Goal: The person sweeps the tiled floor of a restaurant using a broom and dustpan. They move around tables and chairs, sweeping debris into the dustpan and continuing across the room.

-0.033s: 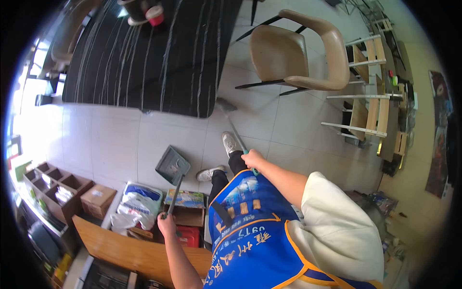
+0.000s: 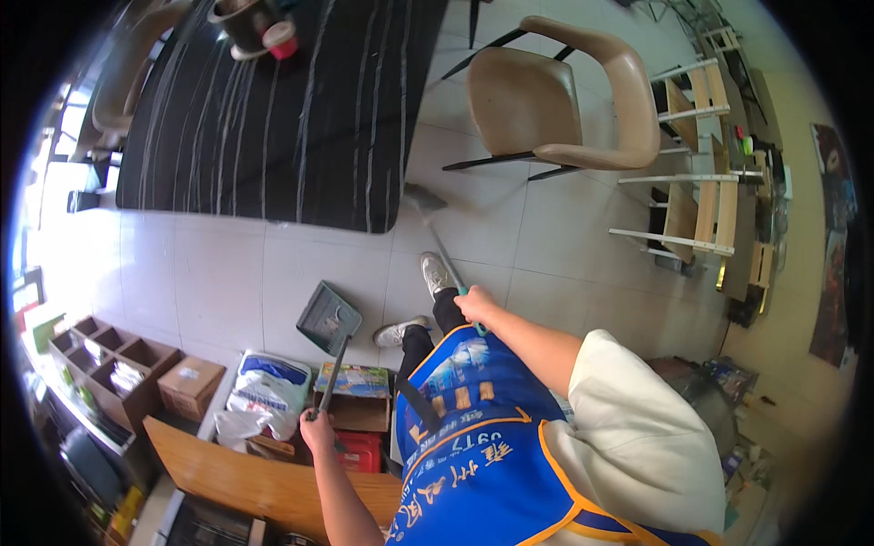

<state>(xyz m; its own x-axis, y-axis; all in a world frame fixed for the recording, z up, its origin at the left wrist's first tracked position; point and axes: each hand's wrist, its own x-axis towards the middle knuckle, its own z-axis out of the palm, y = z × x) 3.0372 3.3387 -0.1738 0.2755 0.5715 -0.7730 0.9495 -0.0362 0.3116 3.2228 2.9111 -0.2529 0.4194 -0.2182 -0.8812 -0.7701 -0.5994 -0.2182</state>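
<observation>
My left hand (image 2: 316,429) is closed round the long handle of a dark grey-green dustpan (image 2: 328,318), whose pan is down at the floor with its open side facing away to the left. My right hand (image 2: 478,306) grips the green-ended stick of a broom (image 2: 441,242). The grey broom head rests on the tiles beside the near right corner of the black table (image 2: 273,196), partly blurred. Between the two tools are my shoes, one ahead of the other. A blue apron with orange trim covers my front.
A beige armchair (image 2: 523,100) stands right of the table. A cup with a red-pink side (image 2: 280,40) is on the tabletop. White-framed wooden racks (image 2: 678,182) line the right. At lower left are a cardboard box (image 2: 189,386), a plastic bag (image 2: 264,393), a red crate (image 2: 358,450) and a wooden board (image 2: 237,475).
The view has shifted slightly, so the table sits a little lower and farther left in it. Both hands keep their hold, and the broom and dustpan have hardly moved.
</observation>
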